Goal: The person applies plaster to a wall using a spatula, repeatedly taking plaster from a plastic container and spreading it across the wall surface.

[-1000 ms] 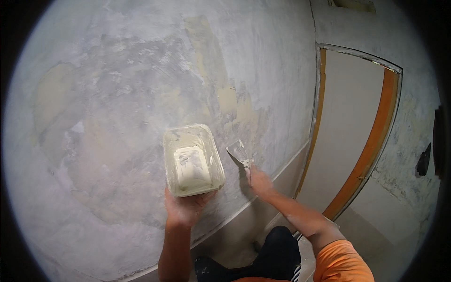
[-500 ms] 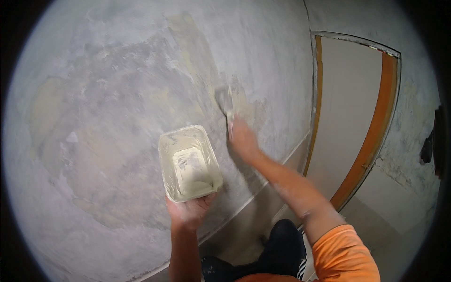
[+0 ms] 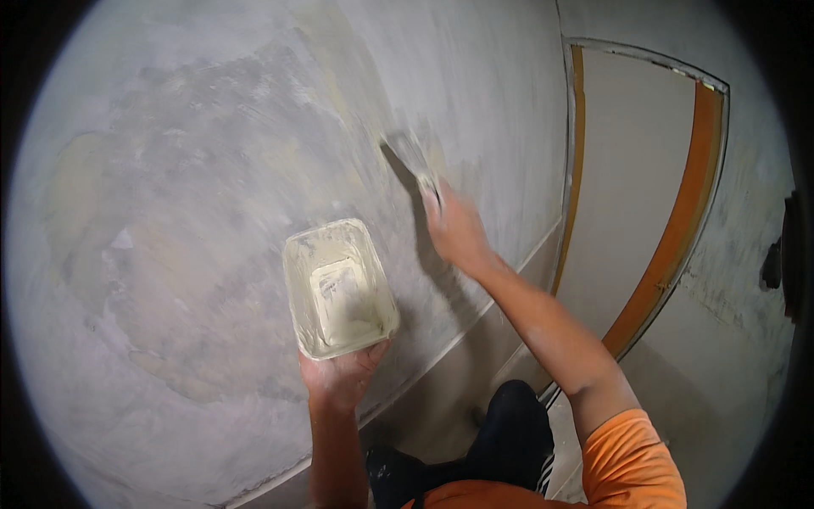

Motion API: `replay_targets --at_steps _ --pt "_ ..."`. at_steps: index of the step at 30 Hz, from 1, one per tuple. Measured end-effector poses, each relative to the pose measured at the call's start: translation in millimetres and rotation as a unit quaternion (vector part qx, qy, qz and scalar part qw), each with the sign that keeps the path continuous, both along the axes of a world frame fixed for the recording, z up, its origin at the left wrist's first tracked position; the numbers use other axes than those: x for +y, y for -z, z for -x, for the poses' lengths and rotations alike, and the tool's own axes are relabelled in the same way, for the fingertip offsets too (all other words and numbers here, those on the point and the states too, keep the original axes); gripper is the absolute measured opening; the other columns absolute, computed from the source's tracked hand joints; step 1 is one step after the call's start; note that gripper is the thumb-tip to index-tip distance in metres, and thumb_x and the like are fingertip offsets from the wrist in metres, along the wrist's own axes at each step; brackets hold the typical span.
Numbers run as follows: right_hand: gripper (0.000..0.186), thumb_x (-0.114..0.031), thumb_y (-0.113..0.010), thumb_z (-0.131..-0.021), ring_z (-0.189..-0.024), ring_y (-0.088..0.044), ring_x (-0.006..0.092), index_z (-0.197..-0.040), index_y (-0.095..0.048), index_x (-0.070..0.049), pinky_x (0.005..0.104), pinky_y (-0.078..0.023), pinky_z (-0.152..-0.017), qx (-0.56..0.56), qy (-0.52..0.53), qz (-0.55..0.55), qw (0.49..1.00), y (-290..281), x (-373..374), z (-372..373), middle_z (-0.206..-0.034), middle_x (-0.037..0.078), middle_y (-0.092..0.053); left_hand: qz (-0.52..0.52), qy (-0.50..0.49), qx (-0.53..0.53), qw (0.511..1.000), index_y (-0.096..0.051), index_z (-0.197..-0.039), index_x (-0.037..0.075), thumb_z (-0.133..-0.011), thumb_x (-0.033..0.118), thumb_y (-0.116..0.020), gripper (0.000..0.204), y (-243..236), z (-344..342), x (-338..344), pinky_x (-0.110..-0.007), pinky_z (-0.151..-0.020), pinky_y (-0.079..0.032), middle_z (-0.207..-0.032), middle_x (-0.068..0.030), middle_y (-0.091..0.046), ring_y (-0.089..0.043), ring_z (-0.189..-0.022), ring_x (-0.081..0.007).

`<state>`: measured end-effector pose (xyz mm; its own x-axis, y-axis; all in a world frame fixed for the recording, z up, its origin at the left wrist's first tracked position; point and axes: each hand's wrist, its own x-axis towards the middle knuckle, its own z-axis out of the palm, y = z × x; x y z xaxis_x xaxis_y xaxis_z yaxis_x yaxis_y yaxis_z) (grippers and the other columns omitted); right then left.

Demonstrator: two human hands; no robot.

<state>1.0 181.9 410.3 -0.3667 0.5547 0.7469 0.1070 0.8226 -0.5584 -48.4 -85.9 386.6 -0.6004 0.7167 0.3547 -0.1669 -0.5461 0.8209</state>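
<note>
My left hand [image 3: 339, 373] is closed on the lower end of a pale plastic tub [image 3: 342, 293], with its open mouth facing me. Cream-coloured filler coats the inside walls and lies in the bottom of the tub. In my right hand [image 3: 460, 229] is a putty knife [image 3: 411, 158], gripped by its handle. Its blade is against or just off the wall [image 3: 212, 187]; I cannot tell which. The wall is grey and patchy, with yellowish smears of filler around the blade and a dark shadow beside the knife.
A doorway with a white panel [image 3: 636, 170] and an orange-brown frame [image 3: 674, 246] stands to the right. A skirting strip [image 3: 441, 360] runs along the wall's foot. My dark-trousered legs [image 3: 509, 433] are below, and a dark object [image 3: 772, 265] is at the far right edge.
My right hand has shifted slightly right and down, and the putty knife is now tilted up to the left. The tub in my left hand has barely moved.
</note>
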Motion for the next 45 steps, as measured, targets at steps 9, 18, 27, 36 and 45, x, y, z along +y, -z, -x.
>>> replay_targets --at_steps 9,18,27,36,45 --pt "0.045 -0.03 -0.042 -0.107 -0.093 -0.066 0.0457 -0.134 -0.05 0.005 0.0547 -0.054 -0.079 -0.042 0.025 -0.017 0.999 94 -6 44 -0.11 0.028 -0.064 -0.018 -0.011 -0.082 0.996 -0.044 -0.146 0.006 -0.087 0.007 -0.076 0.067 8 0 7 -0.044 -0.099 -0.056 -0.139 -0.0128 -0.056 -0.063 -0.117 -0.031" --pt "0.039 -0.022 -0.048 -0.105 -0.099 -0.063 0.0497 -0.133 -0.053 0.006 0.0527 -0.052 -0.085 -0.196 0.005 0.032 0.98 143 5 -43 -0.108 0.03 -0.065 -0.108 0.142 -0.243 0.953 -0.04 -0.149 0.009 -0.1 0.027 -0.061 0.056 5 7 -3 -0.048 -0.097 -0.058 -0.143 -0.0138 -0.052 -0.059 -0.123 -0.0358" --pt "0.044 -0.022 -0.048 -0.105 -0.101 -0.061 0.0471 -0.14 -0.05 0.004 0.0531 -0.05 -0.087 0.091 -0.036 -0.164 0.982 -75 4 -1 -0.112 0.028 -0.063 -0.089 0.083 -0.185 0.975 -0.049 -0.142 0.007 -0.105 0.046 -0.036 0.055 14 -2 13 -0.052 -0.087 -0.058 -0.136 -0.0145 -0.057 -0.061 -0.118 -0.0352" --pt "0.043 -0.013 -0.048 -0.098 -0.079 -0.067 0.0453 -0.139 -0.05 0.0 0.0529 -0.056 -0.071 0.05 0.065 -0.199 0.977 -91 6 76 -0.104 0.028 -0.059 -0.115 -0.008 -0.176 0.978 -0.045 -0.146 0.006 -0.087 0.009 -0.076 0.067 23 -11 23 -0.042 -0.097 -0.057 -0.14 -0.0116 -0.056 -0.06 -0.122 -0.027" --pt "0.048 -0.022 -0.048 -0.102 -0.084 -0.066 0.0481 -0.149 -0.045 -0.012 0.0558 -0.055 -0.073 -0.143 0.032 -0.102 0.984 101 40 5 -0.113 0.029 -0.06 -0.027 -0.231 0.141 0.962 -0.057 -0.133 0.003 -0.076 0.005 -0.088 0.065 43 -2 30 -0.041 -0.09 -0.057 -0.116 -0.0105 -0.069 -0.067 -0.106 -0.0258"
